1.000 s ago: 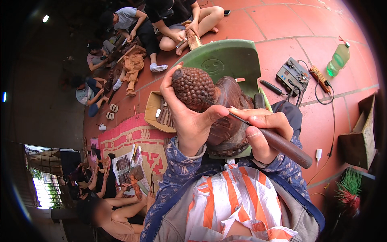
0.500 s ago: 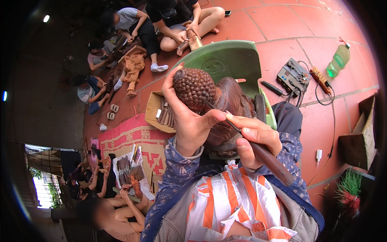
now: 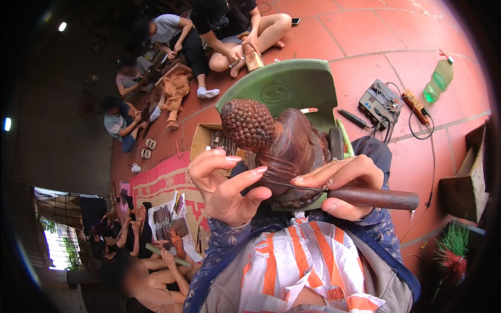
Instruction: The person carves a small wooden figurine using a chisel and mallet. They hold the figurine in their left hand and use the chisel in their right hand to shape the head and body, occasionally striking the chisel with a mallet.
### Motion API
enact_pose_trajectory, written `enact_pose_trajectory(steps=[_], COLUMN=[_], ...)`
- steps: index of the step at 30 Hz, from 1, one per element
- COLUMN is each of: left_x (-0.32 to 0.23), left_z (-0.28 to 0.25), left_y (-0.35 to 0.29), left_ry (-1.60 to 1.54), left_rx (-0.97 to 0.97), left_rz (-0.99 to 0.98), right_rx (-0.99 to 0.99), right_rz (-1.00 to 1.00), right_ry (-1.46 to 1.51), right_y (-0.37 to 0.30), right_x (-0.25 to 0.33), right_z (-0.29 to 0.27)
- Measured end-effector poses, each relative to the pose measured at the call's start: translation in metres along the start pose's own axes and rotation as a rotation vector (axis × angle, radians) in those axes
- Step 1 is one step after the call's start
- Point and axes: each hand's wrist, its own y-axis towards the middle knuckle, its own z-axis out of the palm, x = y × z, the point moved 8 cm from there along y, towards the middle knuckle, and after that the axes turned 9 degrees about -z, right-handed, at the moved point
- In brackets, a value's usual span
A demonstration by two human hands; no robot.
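1. Red tiled floor (image 3: 360, 31) is spreading beneath everything I'm watching remotely.
2. Green seat (image 3: 302, 78) is standing beyond the work.
3. Dark carved figure (image 3: 302, 146) is resting just ahead of both hands, its long axis running from knobbed head, upper left, to base, nearer the person.
4. Left hand (image 3: 224, 193) is hovering nearer the head, its grip parted, visibly holding nothing.
5. Right hand (image 3: 360, 172), nearer the base, is holding a wooden-handled tool (image 3: 376, 198) in a closed grip.
6. Its thin blade is pointing left; I can't tell whether it's touching the left fingers.

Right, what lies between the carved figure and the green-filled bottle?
Between carved figure and bottle, the head view shows part of the green chair, a black handpiece, grey box and orange power strip.
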Motion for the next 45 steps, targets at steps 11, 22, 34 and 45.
enact_pose_trajectory(steps=[11, 22, 34, 45], left_x=[0.013, 0.044, 0.041, 0.038], left_z=[0.019, 0.012, 0.049, 0.055], left_y=[-0.010, -0.015, -0.007, -0.007], left_ry=[-0.571, -0.510, -0.567, -0.635], left_rx=[0.241, -0.256, 0.056, 0.073], left_rz=[-0.503, -0.453, -0.486, -0.474], right_rx=[0.069, -0.210, -0.211, -0.124], right_rz=[0.185, 0.356, 0.423, 0.351], right_ry=[0.033, 0.045, 0.032, -0.043], right_y=[0.014, 0.056, 0.063, 0.072], right_x=[-0.023, -0.043, -0.050, -0.046], right_z=[0.005, -0.019, -0.015, -0.011])
